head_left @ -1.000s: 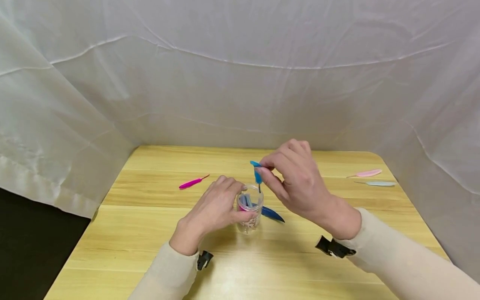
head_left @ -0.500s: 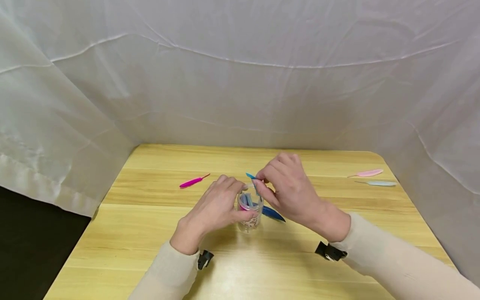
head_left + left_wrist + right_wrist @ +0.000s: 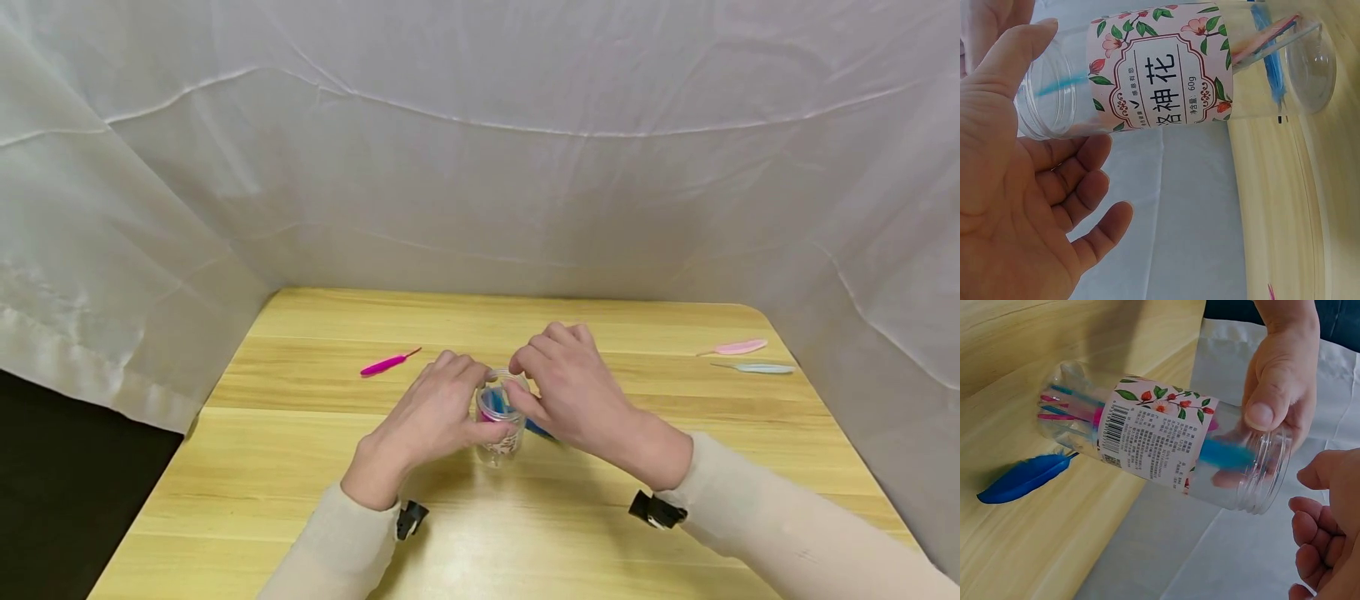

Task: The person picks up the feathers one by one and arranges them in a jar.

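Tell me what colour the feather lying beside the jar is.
Dark blue; the feather shows best in the right wrist view.

The jar (image 3: pixel 1166 447) is clear, wrapped in a pale pink label (image 3: pixel 1163 65) with green leaves, pink and red flowers and dark lettering; inside it are light blue and pink feathers (image 3: pixel 1072 406). A deep blue feather (image 3: pixel 1022 478) lies on the yellow wood-grain table (image 3: pixel 300 500), with bright pink (image 3: pixel 386 363), pale pink (image 3: pixel 738 346) and pale blue (image 3: pixel 759 367) feathers; white cloth (image 3: pixel 480 142) hangs behind
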